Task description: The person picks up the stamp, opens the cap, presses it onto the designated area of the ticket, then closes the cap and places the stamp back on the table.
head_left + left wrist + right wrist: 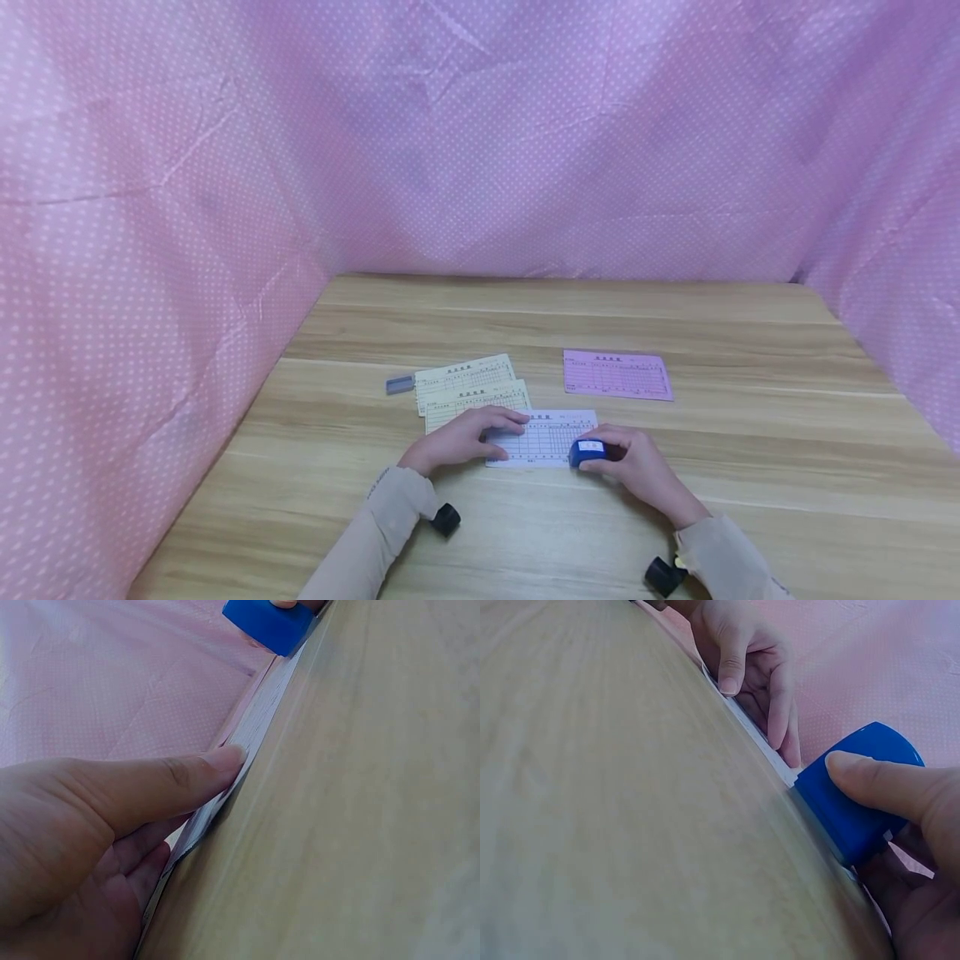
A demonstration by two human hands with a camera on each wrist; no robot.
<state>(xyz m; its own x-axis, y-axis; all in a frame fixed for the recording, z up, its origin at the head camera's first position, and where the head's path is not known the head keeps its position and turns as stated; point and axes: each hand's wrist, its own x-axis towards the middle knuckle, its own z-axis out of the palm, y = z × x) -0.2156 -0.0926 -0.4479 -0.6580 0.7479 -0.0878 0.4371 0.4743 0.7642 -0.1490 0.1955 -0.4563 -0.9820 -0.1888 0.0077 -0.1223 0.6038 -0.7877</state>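
A white printed form slip (pixel 543 446) lies on the wooden table in front of the person. My left hand (pixel 459 437) rests on its left part, thumb (pixel 225 759) at the near edge and fingers spread over the far side. In my right hand (pixel 647 477), a blue self-inking stamp (pixel 587 454) with a white label on top is gripped between thumb and fingers. It stands over the slip's lower right corner, its base right at the paper. The right wrist view shows the same blue stamp (pixel 862 795) upright, close against the slip.
Two pale yellow form slips (pixel 463 375) overlap behind the left hand. Beside them lies a small grey-blue rectangular piece (pixel 400 385), like a stamp cap. A pink form slip (pixel 618 375) lies farther back on the right. Pink dotted cloth (pixel 562 167) hangs around the table (pixel 750 358).
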